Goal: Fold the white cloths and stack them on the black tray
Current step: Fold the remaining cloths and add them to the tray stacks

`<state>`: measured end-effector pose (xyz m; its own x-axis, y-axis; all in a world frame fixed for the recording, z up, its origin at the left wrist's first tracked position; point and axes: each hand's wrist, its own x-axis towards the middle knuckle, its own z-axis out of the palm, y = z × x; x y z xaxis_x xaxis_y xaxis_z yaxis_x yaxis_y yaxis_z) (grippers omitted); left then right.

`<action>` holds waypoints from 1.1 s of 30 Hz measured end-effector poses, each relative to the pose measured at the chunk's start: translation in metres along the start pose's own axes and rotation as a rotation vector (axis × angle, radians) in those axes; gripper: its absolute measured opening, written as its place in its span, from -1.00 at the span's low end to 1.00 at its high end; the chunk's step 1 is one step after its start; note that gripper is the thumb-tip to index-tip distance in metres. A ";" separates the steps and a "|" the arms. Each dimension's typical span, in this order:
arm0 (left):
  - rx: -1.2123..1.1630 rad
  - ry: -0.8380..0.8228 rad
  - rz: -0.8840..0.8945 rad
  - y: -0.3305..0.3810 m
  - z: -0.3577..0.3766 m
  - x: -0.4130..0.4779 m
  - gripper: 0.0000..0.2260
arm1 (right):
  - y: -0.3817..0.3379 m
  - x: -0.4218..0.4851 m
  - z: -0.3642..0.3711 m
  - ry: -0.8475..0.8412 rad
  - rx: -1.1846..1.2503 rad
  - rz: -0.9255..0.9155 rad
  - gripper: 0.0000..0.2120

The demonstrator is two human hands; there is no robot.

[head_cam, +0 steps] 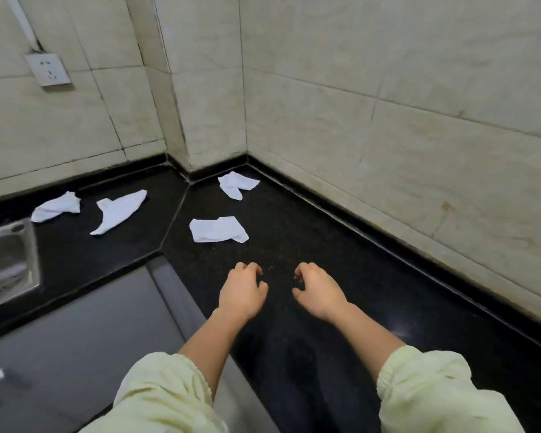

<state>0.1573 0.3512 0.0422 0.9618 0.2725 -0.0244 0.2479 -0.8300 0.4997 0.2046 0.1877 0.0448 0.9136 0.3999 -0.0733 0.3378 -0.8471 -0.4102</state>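
No text can be read anywhere — the wall socket (48,69) bears no legible marking.

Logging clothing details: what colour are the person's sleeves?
Pale yellow-green sleeves, clearest in the head view.

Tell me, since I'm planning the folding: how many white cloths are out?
4: far-left cloth, next cloth, corner cloth, nearest cloth. None looks hidden.

The sink (8,260) runs off the left edge, both sleeves (156,398) are cut at the bottom, and the socket (48,69) markings are too small to read
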 end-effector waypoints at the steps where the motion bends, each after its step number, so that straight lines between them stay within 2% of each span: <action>1: -0.007 0.004 -0.018 -0.010 -0.001 0.013 -0.71 | -0.005 0.016 0.005 -0.010 0.002 -0.003 -0.67; 8: -0.041 0.016 -0.127 -0.069 -0.011 0.086 -0.74 | -0.038 0.099 0.036 -0.068 0.005 -0.006 -0.67; 16: -0.087 -0.013 -0.159 -0.141 -0.017 0.174 -0.74 | -0.071 0.189 0.074 -0.121 0.062 0.090 -0.74; 23: -0.022 -0.010 -0.020 -0.203 -0.023 0.246 -0.60 | -0.100 0.263 0.106 -0.047 0.053 0.154 -0.74; 27: 0.060 -0.014 0.036 -0.238 -0.028 0.280 -0.54 | -0.123 0.297 0.128 -0.107 0.056 0.122 -0.63; 30: 0.106 -0.076 0.107 -0.255 -0.026 0.292 -0.56 | -0.136 0.309 0.144 -0.190 0.074 0.124 -0.55; 33: 0.146 -0.136 0.165 -0.267 -0.024 0.303 -0.67 | -0.143 0.322 0.155 -0.230 0.061 0.141 -0.58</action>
<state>0.3802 0.6671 -0.0779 0.9949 0.0679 -0.0742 0.0910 -0.9219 0.3767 0.4155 0.4920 -0.0612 0.8729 0.3541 -0.3358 0.1898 -0.8803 -0.4348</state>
